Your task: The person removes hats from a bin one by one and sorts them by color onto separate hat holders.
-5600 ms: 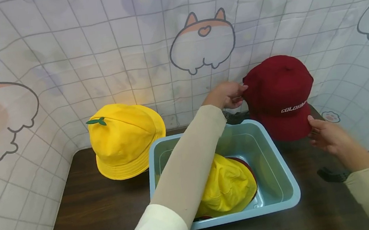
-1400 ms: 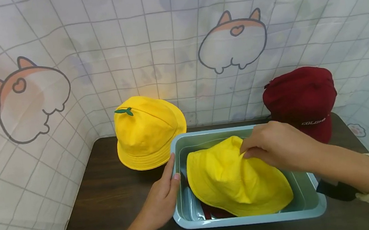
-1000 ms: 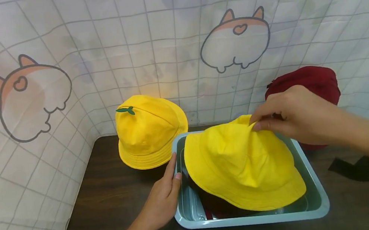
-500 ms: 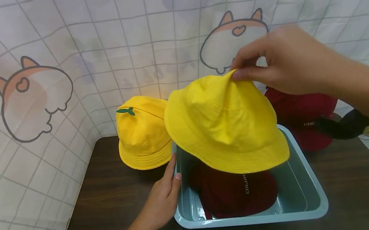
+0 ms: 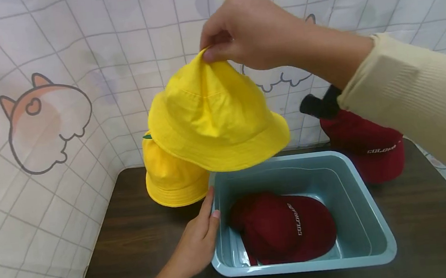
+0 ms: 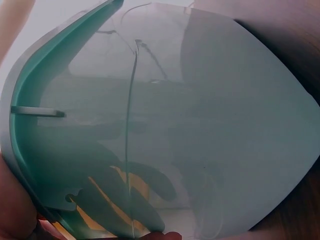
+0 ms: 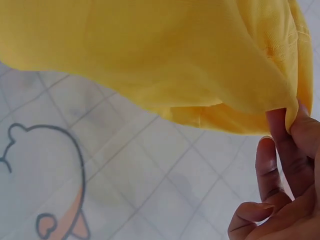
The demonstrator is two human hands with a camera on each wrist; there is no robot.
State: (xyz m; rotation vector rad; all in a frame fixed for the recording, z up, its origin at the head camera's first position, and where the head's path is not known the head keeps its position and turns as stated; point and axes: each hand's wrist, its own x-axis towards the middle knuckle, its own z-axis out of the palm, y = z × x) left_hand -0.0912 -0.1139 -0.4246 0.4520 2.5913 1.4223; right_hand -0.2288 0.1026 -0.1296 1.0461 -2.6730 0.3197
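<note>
In the head view my right hand (image 5: 248, 32) pinches the crown of a yellow bucket hat (image 5: 212, 113) between thumb and fingers. The hat hangs brim down, above the back left of a blue-green plastic basin (image 5: 379, 231). The right wrist view shows the bunched yellow cloth (image 7: 150, 65) between the fingertips. My left hand (image 5: 195, 244) grips the basin's left rim; close up, the left wrist view has the basin's smooth outer wall (image 6: 225, 125) with fingers at its edges. Inside the basin lies a dark red cap (image 5: 273, 229) with white lettering, its visor to the right.
Another yellow bucket hat (image 5: 174, 176) with a green leaf stands at the back left, partly covered by the raised hat. A second red cap (image 5: 379, 154) sits behind the basin at right. Dark wood table (image 5: 135, 238) beneath; a white grid-patterned curtain (image 5: 123, 45) closes off back and sides.
My right hand has left the red cap at right, taken the yellow hat from the basin, and carried it up and left, uncovering the red cap inside. My left hand now holds the rim.
</note>
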